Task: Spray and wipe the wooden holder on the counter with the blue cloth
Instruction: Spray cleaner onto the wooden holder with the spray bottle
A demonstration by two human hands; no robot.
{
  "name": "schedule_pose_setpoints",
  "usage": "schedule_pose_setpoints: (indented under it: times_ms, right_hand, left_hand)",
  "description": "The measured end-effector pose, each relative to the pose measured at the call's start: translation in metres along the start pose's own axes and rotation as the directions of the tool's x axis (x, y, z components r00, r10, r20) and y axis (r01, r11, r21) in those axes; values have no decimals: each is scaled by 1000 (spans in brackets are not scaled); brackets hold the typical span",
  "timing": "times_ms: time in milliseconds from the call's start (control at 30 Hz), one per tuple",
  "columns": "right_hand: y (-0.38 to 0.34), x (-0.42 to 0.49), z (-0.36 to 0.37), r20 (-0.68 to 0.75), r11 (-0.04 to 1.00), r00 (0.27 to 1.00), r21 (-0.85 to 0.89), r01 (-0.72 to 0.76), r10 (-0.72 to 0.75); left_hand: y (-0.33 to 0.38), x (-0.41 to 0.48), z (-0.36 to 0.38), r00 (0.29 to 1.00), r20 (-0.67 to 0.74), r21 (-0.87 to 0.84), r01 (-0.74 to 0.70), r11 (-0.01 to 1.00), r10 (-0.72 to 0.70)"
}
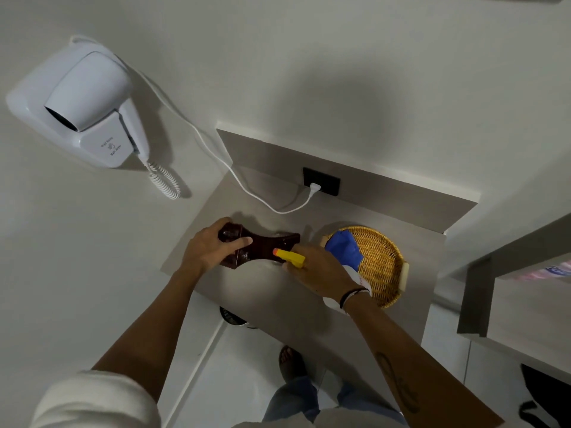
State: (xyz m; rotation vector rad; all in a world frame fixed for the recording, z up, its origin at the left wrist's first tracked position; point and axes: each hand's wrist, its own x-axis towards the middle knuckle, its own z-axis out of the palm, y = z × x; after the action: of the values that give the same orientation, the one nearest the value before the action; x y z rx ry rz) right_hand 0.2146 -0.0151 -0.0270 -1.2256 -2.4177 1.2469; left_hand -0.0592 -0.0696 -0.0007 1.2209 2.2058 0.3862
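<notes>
Counter (278, 282): left hand (213, 247) grips wooden holder (265, 247); right hand (321, 270) grips spray bottle (290, 257) alongside.

your left arm wears a cream sleeve (92, 400) pushed up. your right wrist carries thin black bands (350, 296), a dark tattoo (398, 387) runs along that forearm, and you wear blue jeans (293, 400).

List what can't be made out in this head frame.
- Wooden holder: its left end sits under the left hand.
- Spray bottle: only the yellow nozzle and part of the white body show; the right hand hides the trigger.
- Blue cloth: partly behind the right hand; how it is held is unclear.
- Hair dryer label: print too small.
- Dark object below the counter edge: mostly hidden.
</notes>
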Motion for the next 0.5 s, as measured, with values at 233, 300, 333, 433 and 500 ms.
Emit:
schedule_pose_setpoints:
  times_ms: [233, 300, 333, 433, 500]
  right_hand:
    - [-3, 3, 0, 10, 1000, 1000, -21, 10, -10]
    - [-2, 2, 0, 25, 999, 999, -32, 25, -24]
    - [-2, 2, 0, 23, 999, 999, -32, 30, -29]
    - [-1, 2, -1, 7, 999, 999, -29, 36, -35]
    - [-2, 3, -1, 0, 1000, 1000, -7, 23, -23]
  left_hand:
    - [3, 0, 2, 990, 66, -44, 129, 991, -125]
    - [5, -1, 1, 988, 72, -47, 144, 989, -140]
    - [6, -1, 1, 987, 74, -47, 148, 988, -145]
    - [5, -3, 2, 985, 72, -47, 162, 986, -159]
    - [5, -5, 2, 985, 73, -57, 161, 985, -157]
